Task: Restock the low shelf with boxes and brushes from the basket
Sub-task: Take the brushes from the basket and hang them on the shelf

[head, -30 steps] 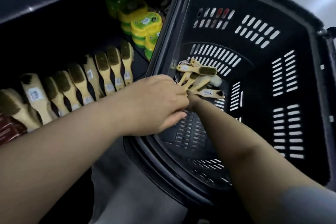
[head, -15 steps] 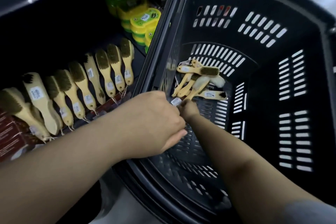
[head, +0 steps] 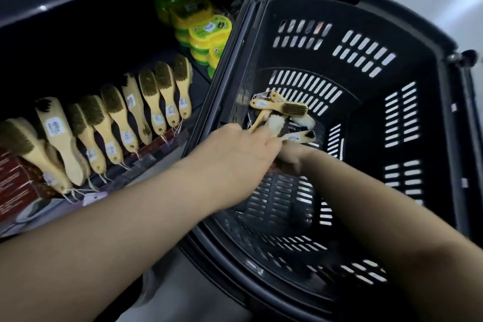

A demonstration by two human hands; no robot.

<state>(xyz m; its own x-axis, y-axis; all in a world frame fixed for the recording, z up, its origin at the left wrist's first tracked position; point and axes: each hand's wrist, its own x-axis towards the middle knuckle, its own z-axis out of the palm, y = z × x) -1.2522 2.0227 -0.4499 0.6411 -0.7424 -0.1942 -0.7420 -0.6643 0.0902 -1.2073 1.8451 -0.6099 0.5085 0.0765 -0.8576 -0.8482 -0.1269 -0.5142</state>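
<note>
Both bare arms are reaching into the black slotted plastic basket (head: 366, 117), which is standing just beside the dark low shelf (head: 78, 42). A small heap of pale wooden-handled brushes (head: 279, 110) is lying against the basket's far left corner, some with dark bristles and one or two with white fluffy heads. The left hand (head: 243, 149) is hovering over the near edge of that heap, knuckles up, its fingers bending down towards the handles — they are hidden from view, so I cannot tell whether they are gripping a brush. The right hand (head: 290, 157) is sitting just under and behind the left, blurred and largely covered; a tagged brush handle is lying right at it, but whether it is holding that is not clear either.

On the shelf, a row of matching wooden brushes with olive bristles (head: 125, 117) is leaning side by side, handles towards the front, paper tags on strings hanging over the edge. Reddish-brown cardboard boxes (head: 18, 180) are sitting at the row's left end, and yellow-green round tins (head: 206, 34) are stacked at the far end — close to the basket's rim.
</note>
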